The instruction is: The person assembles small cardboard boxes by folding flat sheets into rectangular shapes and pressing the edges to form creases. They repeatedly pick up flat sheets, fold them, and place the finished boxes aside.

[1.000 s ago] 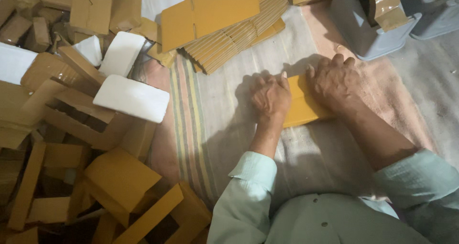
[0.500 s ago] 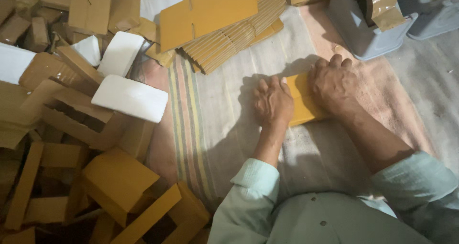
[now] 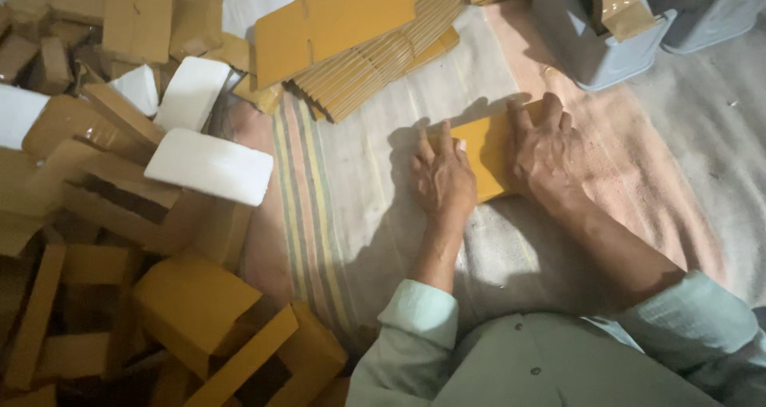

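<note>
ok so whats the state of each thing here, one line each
left hand: flat, pressing the card's left edge
right hand: flat, pressing the card's right part
yellow card: lying flat on the cloth, under both hands
flat card stack: unfolded, fanned out on the cloth
brown boxes: folded up, open, piled loosely
white blocks: lying among the boxes
grey bin: upright, tape roll in it

A big pile of folded brown boxes [image 3: 120,279] sits on one side. White foam blocks [image 3: 209,166] lie on top of it. A stack of flat yellow cardboard [image 3: 359,36] rests on the striped cloth [image 3: 307,207]. 2 grey bins [image 3: 586,36] stand near.
</note>
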`<state>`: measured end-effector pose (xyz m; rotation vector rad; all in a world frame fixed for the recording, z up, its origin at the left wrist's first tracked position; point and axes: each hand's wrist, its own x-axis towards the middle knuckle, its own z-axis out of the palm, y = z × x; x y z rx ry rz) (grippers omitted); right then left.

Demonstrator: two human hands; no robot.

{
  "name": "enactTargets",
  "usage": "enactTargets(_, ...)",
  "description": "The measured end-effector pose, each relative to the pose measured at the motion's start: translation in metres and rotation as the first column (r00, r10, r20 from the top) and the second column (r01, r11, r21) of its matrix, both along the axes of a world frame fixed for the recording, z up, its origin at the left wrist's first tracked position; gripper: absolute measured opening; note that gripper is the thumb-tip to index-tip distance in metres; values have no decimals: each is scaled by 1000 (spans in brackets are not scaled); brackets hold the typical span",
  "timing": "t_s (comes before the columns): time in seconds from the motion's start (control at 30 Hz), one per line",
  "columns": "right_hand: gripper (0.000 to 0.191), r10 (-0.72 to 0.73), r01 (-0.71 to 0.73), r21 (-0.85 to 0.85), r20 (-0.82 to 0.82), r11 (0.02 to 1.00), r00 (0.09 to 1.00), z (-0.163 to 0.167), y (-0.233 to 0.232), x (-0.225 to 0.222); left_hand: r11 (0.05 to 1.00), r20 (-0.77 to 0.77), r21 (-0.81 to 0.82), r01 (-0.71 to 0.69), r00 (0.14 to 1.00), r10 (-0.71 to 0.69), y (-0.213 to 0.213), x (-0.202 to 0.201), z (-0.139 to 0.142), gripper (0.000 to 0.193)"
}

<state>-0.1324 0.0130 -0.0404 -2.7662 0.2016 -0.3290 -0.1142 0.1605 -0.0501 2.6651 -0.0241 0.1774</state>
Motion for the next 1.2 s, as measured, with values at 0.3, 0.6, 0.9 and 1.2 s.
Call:
enactTargets(0.3,54,-38,39,15,-70,999,997,14,4,-5,997,-145,-66,-52,989,42,3,2,21,64)
enactTargets(0.6,53,-10,9,-63,-5,998,1000,-4,1,1,996,-160,-78,-33,987,20,5,2,17,64)
enactTargets(0.9,57,53,-50,-82,30,995,998,6,-2,-4,998,-187,-27,-53,981,47,3,8,16,65)
enactTargets(1.2,64,77,-77,-9,-5,997,997,12,-10,2,990,-233,-109,-88,970,61,1,5,30,60)
